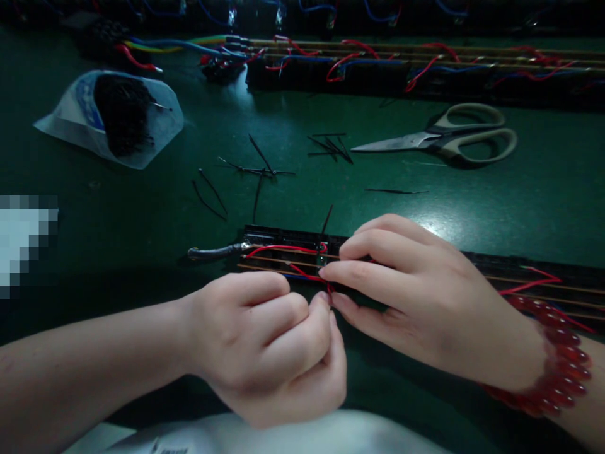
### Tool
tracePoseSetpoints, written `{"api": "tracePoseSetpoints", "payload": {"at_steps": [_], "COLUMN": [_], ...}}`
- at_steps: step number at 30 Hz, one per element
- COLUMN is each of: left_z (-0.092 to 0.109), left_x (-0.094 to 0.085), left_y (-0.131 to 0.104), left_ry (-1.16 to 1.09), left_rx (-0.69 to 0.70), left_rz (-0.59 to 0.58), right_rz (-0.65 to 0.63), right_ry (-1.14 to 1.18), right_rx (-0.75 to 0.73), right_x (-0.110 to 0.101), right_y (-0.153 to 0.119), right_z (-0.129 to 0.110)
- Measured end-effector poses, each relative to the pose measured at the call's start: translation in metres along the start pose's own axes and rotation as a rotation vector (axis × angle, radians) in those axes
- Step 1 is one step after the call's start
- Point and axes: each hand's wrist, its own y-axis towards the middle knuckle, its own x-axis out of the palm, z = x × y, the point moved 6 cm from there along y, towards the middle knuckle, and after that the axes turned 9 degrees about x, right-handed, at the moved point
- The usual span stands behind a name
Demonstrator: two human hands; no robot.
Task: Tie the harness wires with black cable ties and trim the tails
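Note:
A long black strip [283, 237] with brown rods, red and blue wires and a small green board [322, 255] lies across the table's front. My left hand [278, 347] is closed in front of it, thumb and forefinger pinched at a short red wire end [329, 288]. From the right, my right hand [401, 284] reaches over the strip, its fingertips pressed near the same wire beside the board. What exactly each pinch holds is too small to tell. A black cable tie [328, 219] sticks up behind the board. A dark sleeved lead [215, 251] leaves the strip's left end.
Behind the strip lie scissors [425, 140], loose black ties [265, 170] and a clear bag [163, 126] of black ties. Another wired strip [378, 82] runs along the back, with coloured leads [179, 44] at its left. A pixelated pale patch [21, 239] is at the left edge.

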Motion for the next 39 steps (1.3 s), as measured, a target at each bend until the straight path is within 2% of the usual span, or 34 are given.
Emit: {"api": "tracePoseSetpoints", "payload": {"at_steps": [7,14,24,37,39], "left_z": [-0.004,-0.004,-0.006,-0.012,-0.010], "left_x": [0.000,-0.002,-0.004,-0.005,-0.005], "left_y": [0.002,0.001,0.001,0.002,0.003], "left_ry": [-0.020,-0.017,-0.007,0.000,-0.001], "left_rx": [0.126,-0.035,0.104,0.065,0.098], "left_rz": [-0.044,0.018,-0.016,-0.003,-0.011], "right_rz": [0.013,-0.001,0.008,0.019,0.017], "right_ry": [0.025,0.044,0.055,0.026,0.025], "right_rx": [-0.024,-0.026,-0.035,-0.043,-0.037], "right_x": [0.000,-0.002,-0.004,0.000,0.000], "right_y": [0.000,0.000,0.001,0.001,0.001], "right_z": [-0.001,-0.002,-0.003,-0.002,-0.001]}}
